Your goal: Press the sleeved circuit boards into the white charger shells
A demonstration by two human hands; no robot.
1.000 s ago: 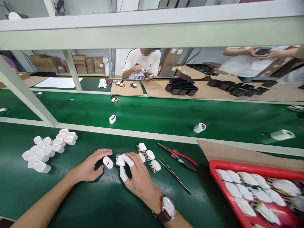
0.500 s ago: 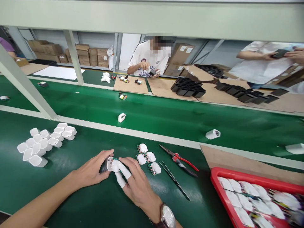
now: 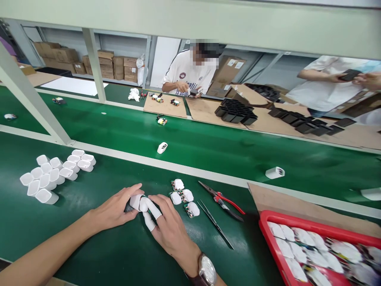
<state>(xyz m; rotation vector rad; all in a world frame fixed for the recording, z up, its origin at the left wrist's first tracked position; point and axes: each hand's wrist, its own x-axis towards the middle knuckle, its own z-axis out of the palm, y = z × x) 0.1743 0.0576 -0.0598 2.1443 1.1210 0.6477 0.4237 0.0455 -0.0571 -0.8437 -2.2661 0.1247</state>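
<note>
My left hand grips a small white charger shell on the green bench. My right hand, with white finger cots on thumb and forefinger, presses a small circuit board part against the shell's open end; the part is mostly hidden by the fingers. Just right of my hands lie three white-capped circuit boards. A cluster of several empty white shells stands to the left.
Red-handled pliers and tweezers lie right of the boards. A red tray of wrapped parts sits at the right on cardboard. Finished chargers ride the green conveyor. Two people work across it, beside black trays.
My hands came together: the left picked up the white shell and the right brought the board part to its open end. The chargers on the conveyor drifted right.
</note>
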